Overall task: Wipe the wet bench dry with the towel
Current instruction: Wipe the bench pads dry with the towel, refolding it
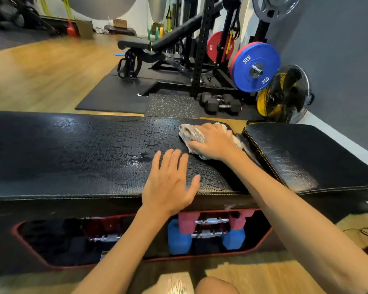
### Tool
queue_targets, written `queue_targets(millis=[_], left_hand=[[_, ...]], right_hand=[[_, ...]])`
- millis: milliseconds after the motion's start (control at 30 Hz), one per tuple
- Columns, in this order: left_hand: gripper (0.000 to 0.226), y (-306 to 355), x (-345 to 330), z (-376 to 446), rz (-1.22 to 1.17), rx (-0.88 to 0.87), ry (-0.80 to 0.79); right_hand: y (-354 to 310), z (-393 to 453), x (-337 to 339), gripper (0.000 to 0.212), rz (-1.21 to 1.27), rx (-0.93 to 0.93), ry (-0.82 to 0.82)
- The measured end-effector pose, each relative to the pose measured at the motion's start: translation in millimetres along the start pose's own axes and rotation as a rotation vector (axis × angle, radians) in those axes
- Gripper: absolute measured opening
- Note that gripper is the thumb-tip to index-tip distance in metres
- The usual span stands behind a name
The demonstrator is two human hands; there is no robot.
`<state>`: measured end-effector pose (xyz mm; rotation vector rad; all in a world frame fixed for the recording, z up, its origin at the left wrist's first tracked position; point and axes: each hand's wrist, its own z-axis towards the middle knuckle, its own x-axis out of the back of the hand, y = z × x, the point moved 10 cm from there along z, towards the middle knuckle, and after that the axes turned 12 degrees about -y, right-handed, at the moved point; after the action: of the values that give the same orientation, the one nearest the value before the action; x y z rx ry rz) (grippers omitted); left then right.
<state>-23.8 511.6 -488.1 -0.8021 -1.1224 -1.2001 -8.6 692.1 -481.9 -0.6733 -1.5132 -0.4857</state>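
The right hand (214, 143) has its fingers (197, 146) curled down over the towel (191, 132), a crumpled pale cloth with a grey striped patch, clamping it against the tabletop (72, 149) near that pad's far right end. Part of the towel shows beyond the knuckles and more of it bunches under the palm and wrist. The left hand (170, 183) lies flat on the same pad, just beside the right hand and nearer the front edge; its fingers (172, 160) are straight and close together, the thumb spread out to the side, holding nothing.

The tabletop is a long black padded bench top, and beads and small puddles of water glisten over much of it, with a shinier patch just left of the left fingertips. A second black pad (306, 158) adjoins it on the right, set at a slight angle. Under the bench, an opening with a red rim holds dumbbells (208, 228) in pink and blue. Beyond lie a wooden floor (40, 77), black mats, a rack with a blue weight plate (255, 66), and a fan (287, 94)
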Motion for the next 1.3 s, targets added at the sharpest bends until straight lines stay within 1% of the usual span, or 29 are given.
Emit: queue_targets(millis=[67, 133, 200, 267, 333, 367, 467, 567, 667, 733, 900, 967, 1067, 1133, 1233, 1300], left_hand=[[0.053, 3.2, 4.8, -3.7, -0.042, -0.058, 0.035], [0.044, -0.1, 14.4, -12.0, -0.116, -0.112, 0.105], [0.034, -20.1, 32.9, -25.6, -0.169, -0.083, 0.211], [0.026, -52.1, 50.7, -40.8, -0.099, 0.018, 0.306], [0.028, -81.1, 57.3, -50.6, 0.014, 0.108, 0.308], [0.029, -89.9, 55.8, -52.5, 0.041, 0.119, 0.287], [0.027, -91.4, 41.6, -56.5, 0.082, 0.055, 0.250], [0.024, -87.5, 38.1, -60.5, 0.150, 0.041, 0.311], [0.024, -87.3, 42.6, -62.0, 0.183, 0.059, 0.384], [0.024, -86.9, 42.7, -62.6, 0.185, 0.060, 0.399], [0.028, -91.1, 41.2, -66.8, 0.172, 0.090, 0.426], [0.033, -91.8, 39.6, -66.2, 0.176, 0.094, 0.425], [0.044, -91.4, 33.8, -61.0, 0.181, 0.074, 0.382], [0.049, -92.0, 29.4, -57.5, 0.176, 0.064, 0.336], [0.054, -96.2, 25.8, -54.2, 0.164, 0.093, 0.262], [0.054, -98.2, 23.1, -53.8, 0.145, 0.124, 0.208]], right_hand=[[-11.8, -29.0, -0.2, 0.069, -0.004, 0.044, 0.006], [-21.2, -60.8, -3.4, 0.066, 0.008, 0.087, 0.012], [-26.7, -90.4, -6.3, 0.067, -0.008, 0.131, 0.039], [-29.1, -110.5, -10.1, 0.074, -0.022, 0.174, 0.036], [-28.7, -118.5, -13.5, 0.079, -0.022, 0.201, 0.019], [-28.6, -119.3, -13.2, 0.081, -0.023, 0.202, 0.018], [-31.0, -120.2, -10.7, 0.080, -0.029, 0.199, 0.036], [-32.8, -117.4, -10.0, 0.077, -0.025, 0.199, 0.052], [-33.3, -104.5, -8.2, 0.077, -0.028, 0.191, 0.029], [-33.8, -84.4, -5.8, 0.081, -0.021, 0.181, 0.007], [-28.3, 2.5, -0.3, 0.095, -0.031, 0.135, -0.017], [-24.7, 42.6, 0.2, 0.094, -0.031, 0.113, -0.029], [-23.1, 88.3, 2.7, 0.081, -0.046, 0.084, -0.019], [-24.1, 101.5, 3.8, 0.078, -0.054, 0.068, -0.001], [-28.6, 100.3, 3.2, 0.074, -0.054, 0.069, 0.028], [-31.1, 92.7, -1.1, 0.073, -0.042, 0.079, 0.013]])
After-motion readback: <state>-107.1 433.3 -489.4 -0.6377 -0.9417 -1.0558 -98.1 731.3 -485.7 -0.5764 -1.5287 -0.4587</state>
